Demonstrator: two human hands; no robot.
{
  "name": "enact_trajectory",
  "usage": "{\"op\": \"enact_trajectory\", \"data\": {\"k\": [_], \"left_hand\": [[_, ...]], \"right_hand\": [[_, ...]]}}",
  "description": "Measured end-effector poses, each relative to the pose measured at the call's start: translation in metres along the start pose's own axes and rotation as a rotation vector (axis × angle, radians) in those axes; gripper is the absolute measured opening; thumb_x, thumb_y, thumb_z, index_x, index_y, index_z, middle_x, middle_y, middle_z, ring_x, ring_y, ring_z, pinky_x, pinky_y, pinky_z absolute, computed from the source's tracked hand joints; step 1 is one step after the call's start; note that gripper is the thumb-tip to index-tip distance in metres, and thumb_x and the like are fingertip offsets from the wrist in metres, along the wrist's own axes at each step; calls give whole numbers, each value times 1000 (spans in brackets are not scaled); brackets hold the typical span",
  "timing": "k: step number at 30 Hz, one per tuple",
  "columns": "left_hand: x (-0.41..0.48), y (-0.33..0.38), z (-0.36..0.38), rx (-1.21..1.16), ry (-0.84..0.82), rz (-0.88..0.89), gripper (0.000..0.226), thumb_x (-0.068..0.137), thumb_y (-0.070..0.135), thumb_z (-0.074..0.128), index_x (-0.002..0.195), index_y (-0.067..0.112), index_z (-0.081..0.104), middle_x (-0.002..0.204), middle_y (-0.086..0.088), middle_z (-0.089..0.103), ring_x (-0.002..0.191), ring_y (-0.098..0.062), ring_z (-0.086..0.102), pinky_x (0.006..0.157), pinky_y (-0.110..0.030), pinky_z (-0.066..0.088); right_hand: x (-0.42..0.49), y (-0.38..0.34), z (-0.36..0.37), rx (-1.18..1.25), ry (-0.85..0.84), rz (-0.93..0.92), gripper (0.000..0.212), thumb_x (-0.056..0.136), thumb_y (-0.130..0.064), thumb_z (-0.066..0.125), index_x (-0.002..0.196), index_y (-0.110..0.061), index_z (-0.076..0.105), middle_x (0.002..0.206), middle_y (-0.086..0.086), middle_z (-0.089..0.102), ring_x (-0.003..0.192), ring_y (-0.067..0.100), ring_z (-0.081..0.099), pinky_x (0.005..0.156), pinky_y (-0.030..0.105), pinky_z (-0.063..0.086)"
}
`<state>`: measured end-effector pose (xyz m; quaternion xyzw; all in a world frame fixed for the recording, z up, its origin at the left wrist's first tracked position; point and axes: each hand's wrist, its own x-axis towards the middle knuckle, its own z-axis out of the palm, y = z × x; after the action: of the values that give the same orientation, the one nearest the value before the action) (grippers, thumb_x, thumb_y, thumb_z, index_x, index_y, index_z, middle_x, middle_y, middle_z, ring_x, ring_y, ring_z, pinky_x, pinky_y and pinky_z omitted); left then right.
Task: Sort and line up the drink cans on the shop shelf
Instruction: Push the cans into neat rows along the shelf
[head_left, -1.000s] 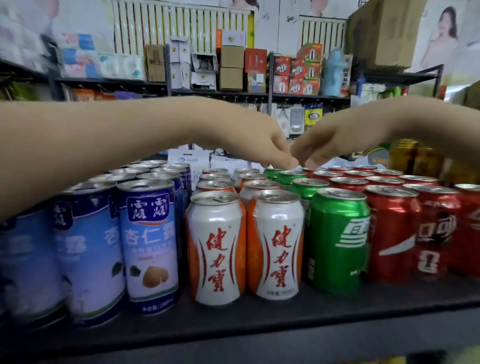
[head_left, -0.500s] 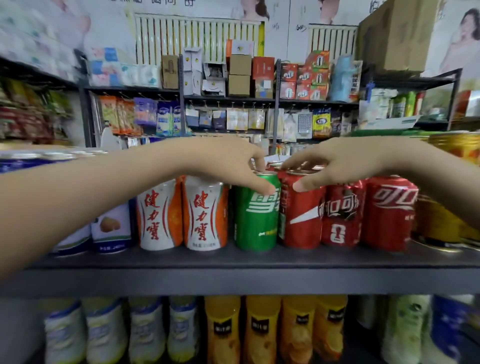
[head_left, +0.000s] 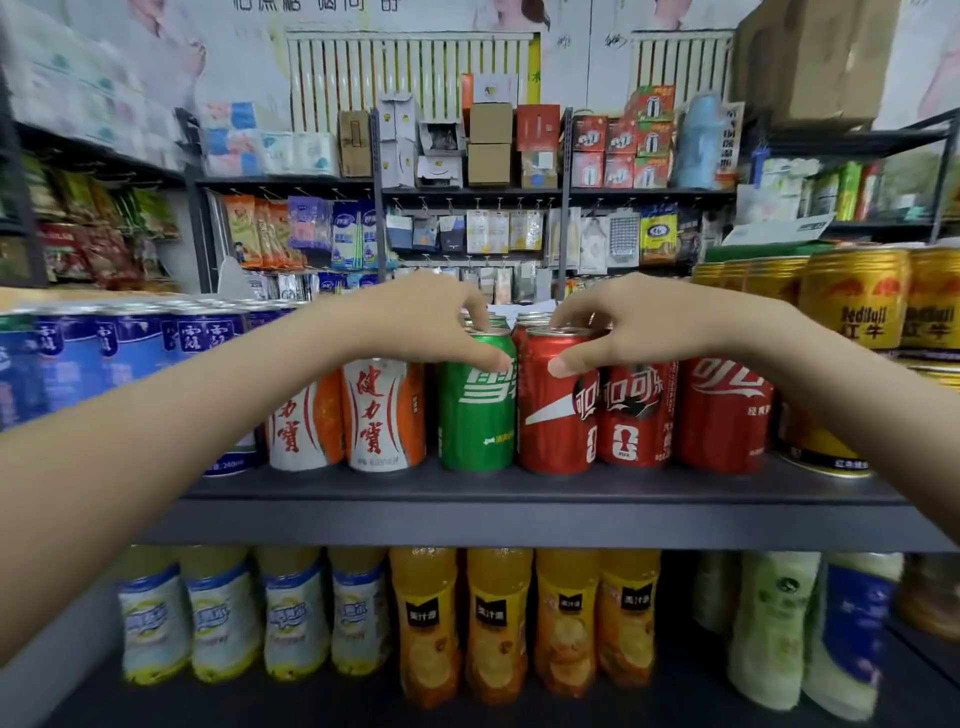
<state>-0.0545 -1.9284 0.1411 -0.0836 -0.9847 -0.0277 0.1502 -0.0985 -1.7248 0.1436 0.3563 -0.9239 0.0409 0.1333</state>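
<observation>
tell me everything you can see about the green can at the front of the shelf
The green can is a metal drink can, green wall with white lettering, silver rim and top. It stands upright at the front edge of the dark shelf, between an orange-and-white can and a red can, close against the red one. The left hand grips its top, thumb on the upper front wall, fingers curled over the rim.

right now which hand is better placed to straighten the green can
Left. The left hand grips the green can at its top, while the right hand holds the neighbouring red can.
</observation>
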Motion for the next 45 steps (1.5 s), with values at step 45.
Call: {"op": "enact_trajectory", "data": {"k": [45], "left_hand": [[-3, 63, 106, 10, 826, -98, 66, 80, 65, 38, 121, 17, 57, 119, -11, 60, 118, -35, 48, 100, -62, 29]], "right_hand": [[-49, 35, 61, -141, 474, 199, 72, 80, -67, 50, 143, -35, 31, 144, -10, 40, 136, 16, 25, 115, 50, -3]]}}
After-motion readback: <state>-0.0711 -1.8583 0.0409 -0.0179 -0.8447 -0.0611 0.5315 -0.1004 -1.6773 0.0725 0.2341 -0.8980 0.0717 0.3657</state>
